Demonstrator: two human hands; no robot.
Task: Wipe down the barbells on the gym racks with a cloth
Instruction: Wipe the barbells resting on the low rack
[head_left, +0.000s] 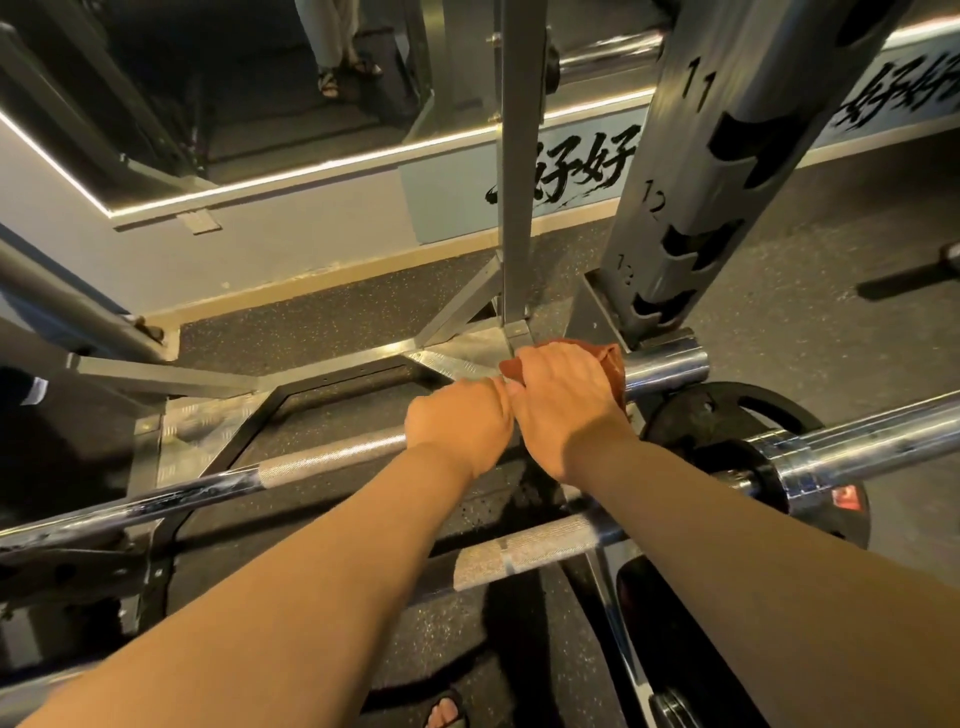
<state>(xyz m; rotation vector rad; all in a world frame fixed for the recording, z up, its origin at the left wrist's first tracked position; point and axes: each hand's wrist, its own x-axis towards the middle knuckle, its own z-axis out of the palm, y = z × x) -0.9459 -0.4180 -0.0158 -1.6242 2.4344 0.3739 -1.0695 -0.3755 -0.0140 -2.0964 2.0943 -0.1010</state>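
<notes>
My left hand (457, 423) curls around the far barbell (322, 457), and just right of it my right hand (566, 400) clamps the rust-coloured cloth (613, 358) around the bar near its right end.

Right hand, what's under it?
An orange cloth peeks out past the right hand, wrapped on the barbell. The stretch of barbell beneath is covered.

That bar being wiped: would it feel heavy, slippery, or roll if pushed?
Probably heavy: the bar is long, solid-looking metal. Being round, it may roll if pushed. The rough patch by the left hand should grip well; the shiny end past the cloth and right hand looks slippery.
</notes>
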